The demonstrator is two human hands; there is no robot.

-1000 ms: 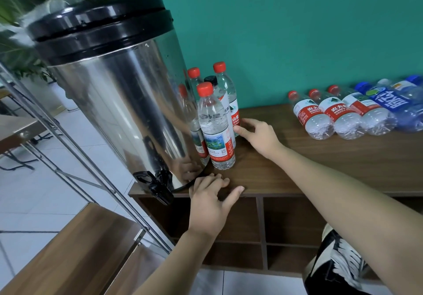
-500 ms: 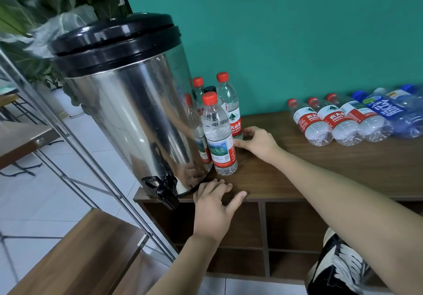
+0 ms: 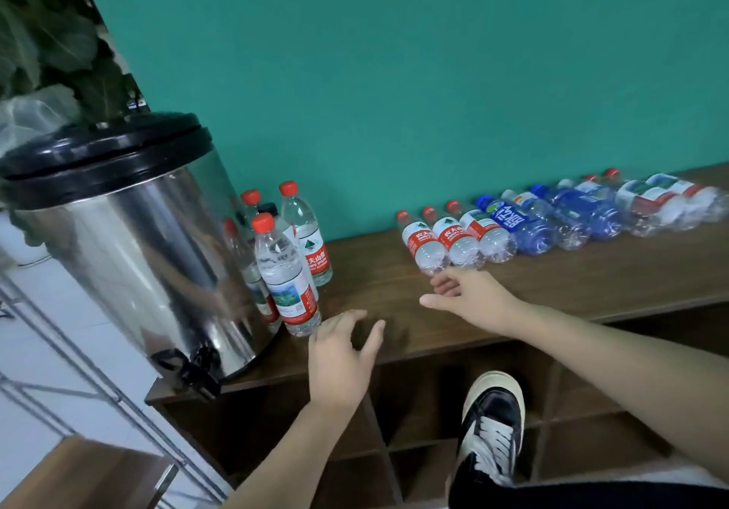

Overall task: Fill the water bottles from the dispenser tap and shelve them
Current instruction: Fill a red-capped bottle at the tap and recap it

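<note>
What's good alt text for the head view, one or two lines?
A person's open right hand reaches toward a row of empty bottles lying along a wooden shelf top, while the open left hand rests at its front edge. At left, upright capped bottles stand beside a steel water dispenser.

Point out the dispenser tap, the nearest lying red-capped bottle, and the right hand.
Black tap of the steel dispenser [image 3: 196, 366], head view: on the spout body.
Leftmost lying clear plastic bottle with red cap [image 3: 423, 242], head view: on its red label.
Right hand [image 3: 469, 296], head view: on the back of the hand.
</note>
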